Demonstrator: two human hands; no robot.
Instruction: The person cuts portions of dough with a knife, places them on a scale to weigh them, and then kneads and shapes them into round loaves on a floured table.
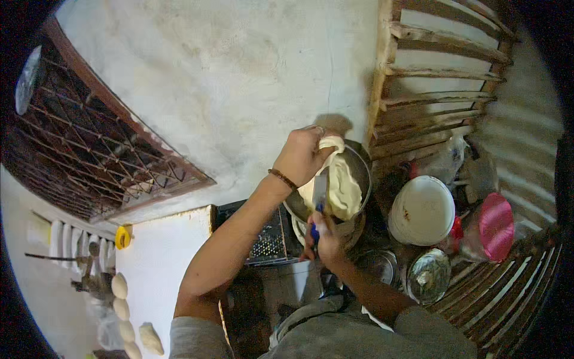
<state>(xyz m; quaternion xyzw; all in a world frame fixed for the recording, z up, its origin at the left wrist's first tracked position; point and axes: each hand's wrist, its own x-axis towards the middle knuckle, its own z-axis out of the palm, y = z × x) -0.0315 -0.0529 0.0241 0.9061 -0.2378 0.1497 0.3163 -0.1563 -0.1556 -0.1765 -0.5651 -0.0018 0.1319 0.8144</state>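
Note:
A pale, soft mass of dough (345,190) fills much of a round metal bowl (367,173) in front of me. My left hand (303,154), with a beaded bracelet on its wrist, grips a thick strand of the dough and holds it up at the bowl's far left edge. In my right hand (327,240), closed at the near side of the bowl, is a blue-handled knife (320,190). Its broad grey blade points away from me and lies against the dough, just below my left hand.
On the left is a white table (164,257) with several dough balls (120,286) along its edge. Beside the bowl on the right stand a white bucket (426,206), a pink-topped container (496,227) and a metal-rimmed bowl (428,276). A wall (239,78) rises behind.

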